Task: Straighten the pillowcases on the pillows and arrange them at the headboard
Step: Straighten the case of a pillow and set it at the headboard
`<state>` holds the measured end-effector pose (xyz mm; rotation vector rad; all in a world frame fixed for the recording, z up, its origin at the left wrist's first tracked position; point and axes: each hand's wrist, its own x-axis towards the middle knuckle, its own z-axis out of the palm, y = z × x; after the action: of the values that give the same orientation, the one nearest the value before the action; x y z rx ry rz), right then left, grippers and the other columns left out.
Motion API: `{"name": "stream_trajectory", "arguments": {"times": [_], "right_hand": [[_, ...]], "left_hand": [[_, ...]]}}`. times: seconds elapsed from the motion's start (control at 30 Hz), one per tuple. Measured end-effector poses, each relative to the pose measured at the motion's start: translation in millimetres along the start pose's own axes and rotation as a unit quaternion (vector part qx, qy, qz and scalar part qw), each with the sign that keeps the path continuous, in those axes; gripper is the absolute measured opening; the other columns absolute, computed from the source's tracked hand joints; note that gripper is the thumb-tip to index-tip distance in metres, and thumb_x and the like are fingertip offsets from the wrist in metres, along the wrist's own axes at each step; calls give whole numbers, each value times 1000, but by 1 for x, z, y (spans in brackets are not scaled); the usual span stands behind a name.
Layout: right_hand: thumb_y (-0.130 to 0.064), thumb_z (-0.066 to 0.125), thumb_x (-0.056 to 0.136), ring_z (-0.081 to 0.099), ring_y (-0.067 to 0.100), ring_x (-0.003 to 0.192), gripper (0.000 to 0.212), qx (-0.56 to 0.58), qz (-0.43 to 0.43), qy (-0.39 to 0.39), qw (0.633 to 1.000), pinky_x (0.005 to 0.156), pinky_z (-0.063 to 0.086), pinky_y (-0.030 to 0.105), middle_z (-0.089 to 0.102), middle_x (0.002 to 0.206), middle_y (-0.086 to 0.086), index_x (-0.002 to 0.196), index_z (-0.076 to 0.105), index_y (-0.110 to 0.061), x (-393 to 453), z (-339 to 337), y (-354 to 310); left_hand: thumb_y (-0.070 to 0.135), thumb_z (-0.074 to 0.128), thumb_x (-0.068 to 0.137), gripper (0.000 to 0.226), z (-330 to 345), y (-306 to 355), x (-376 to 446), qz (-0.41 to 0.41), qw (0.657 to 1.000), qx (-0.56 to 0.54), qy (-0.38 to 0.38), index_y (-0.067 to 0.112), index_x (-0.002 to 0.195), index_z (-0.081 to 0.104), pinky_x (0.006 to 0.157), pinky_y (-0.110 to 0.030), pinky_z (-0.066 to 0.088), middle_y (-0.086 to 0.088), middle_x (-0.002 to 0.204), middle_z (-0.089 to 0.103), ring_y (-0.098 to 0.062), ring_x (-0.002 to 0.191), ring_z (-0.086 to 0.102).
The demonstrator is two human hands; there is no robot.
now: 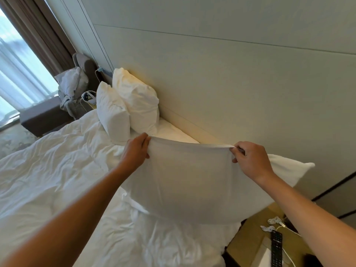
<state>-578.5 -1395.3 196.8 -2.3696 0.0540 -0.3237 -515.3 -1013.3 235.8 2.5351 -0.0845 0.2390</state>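
My left hand (135,151) and right hand (250,160) each pinch the pillowcase (188,182) edge, lifting one pillow above the bed (57,170); two pillows (127,105) lean at the headboard (212,83)

There is a single view, taken from a wide-angle camera on the person's head. It looks forward and down from beside the bed (57,170), facing the headboard (231,83), which runs tilted from the upper left down to the right. Both forearms reach in from the bottom corners, so the left hand (134,151) and right hand (250,160) sit close to the lens near mid-frame. The window (15,74) lies far off at the left edge, the nightstand (250,237) close at the lower right.
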Motion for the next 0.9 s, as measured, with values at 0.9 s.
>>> {"name": "stream_trajectory", "arguments": {"times": [0.9], "right_hand": [[-39,52,104,50,20,78,25,-233,63,-36,970,60,41,37,52,83,-8,84,53,-25,78,115,65]], "left_hand": [[49,41,105,27,140,-118,184,78,974,113,-179,30,100,59,75,-35,57,5,96,57,-18,80,62]]}}
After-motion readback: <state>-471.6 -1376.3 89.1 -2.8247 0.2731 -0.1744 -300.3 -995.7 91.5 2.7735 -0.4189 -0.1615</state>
